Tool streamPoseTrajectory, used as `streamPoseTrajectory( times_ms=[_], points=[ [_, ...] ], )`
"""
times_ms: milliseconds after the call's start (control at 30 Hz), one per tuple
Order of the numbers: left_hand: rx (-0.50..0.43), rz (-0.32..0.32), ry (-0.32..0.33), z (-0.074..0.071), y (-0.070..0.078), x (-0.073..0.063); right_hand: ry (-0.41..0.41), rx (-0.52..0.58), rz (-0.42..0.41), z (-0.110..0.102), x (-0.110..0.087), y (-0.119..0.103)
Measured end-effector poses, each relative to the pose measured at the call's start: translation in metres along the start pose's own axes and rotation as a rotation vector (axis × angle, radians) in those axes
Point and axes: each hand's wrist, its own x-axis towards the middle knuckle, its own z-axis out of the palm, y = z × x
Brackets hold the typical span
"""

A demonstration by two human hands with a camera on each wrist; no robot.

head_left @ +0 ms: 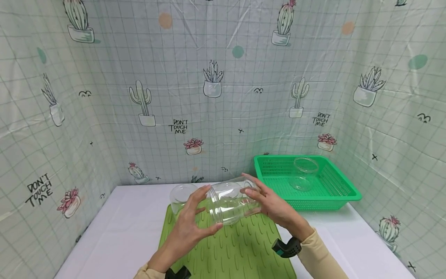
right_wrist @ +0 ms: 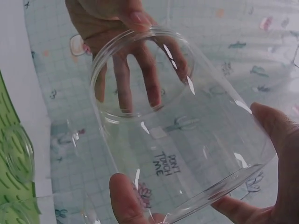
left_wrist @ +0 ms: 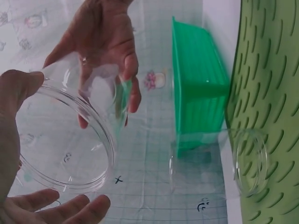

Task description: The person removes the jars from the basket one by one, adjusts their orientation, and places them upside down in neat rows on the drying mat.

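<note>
A clear, wide-mouthed jar [head_left: 230, 201] lies tilted on its side in the air over the green mat [head_left: 244, 244]. My right hand [head_left: 275, 203] grips it around the base end, thumb and fingers spread over the wall. At the ridged mouth, my left hand [head_left: 189, 224] holds the rim between thumb and fingers. The right wrist view shows the left thumb [right_wrist: 140, 19] on the rim, with the other left fingers visible through the glassy wall. Behind the left hand, another clear jar [head_left: 181, 190] stands mouth down on the mat.
A green basket [head_left: 343, 190] with perforated sides sits at the back right, with a clear jar [head_left: 303, 182] inside it. White cloth [head_left: 104, 232] covers the table around the mat. A cactus-print curtain [head_left: 223, 112] encloses the back and sides.
</note>
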Motion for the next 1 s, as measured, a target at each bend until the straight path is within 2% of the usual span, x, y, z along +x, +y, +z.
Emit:
streamPoseTrajectory(
  times_ms=[133,200,300,367,433,500,600,700,767,833,900,1000],
  points=[
    [0.064,-0.187,-0.094,0.000,0.003,-0.006,0.055,-0.012,-0.006,0.000,0.000,0.000],
    [0.127,-0.245,-0.191,0.004,0.005,-0.012,0.103,-0.043,-0.007,0.001,0.001,0.000],
    [0.198,-0.253,-0.356,0.014,0.008,-0.023,0.164,-0.127,-0.005,0.004,0.002,0.001],
    [0.205,-0.271,-0.452,0.023,0.010,-0.029,0.196,-0.204,0.005,0.007,0.001,0.002],
    [0.200,-0.300,-0.490,0.030,0.012,-0.033,0.221,-0.275,0.010,0.011,0.000,0.001],
    [0.214,-0.316,-0.486,0.033,0.013,-0.034,0.253,-0.354,0.007,0.014,-0.002,0.000],
    [0.245,-0.315,-0.461,0.031,0.013,-0.037,0.306,-0.416,-0.019,0.015,-0.004,-0.003],
    [0.299,-0.344,-0.502,0.031,0.009,-0.040,0.348,-0.432,-0.048,0.015,-0.005,-0.006],
    [0.350,-0.363,-0.579,0.037,0.003,-0.042,0.363,-0.420,-0.056,0.016,-0.004,-0.006],
    [0.451,-0.344,-0.684,0.046,-0.005,-0.044,0.364,-0.421,-0.064,0.019,-0.003,-0.005],
    [0.520,-0.294,-0.813,0.057,-0.013,-0.046,0.356,-0.433,-0.075,0.024,-0.001,-0.002],
    [0.578,-0.187,-0.918,0.071,-0.025,-0.049,0.360,-0.482,-0.082,0.035,0.003,0.005]
  ],
)
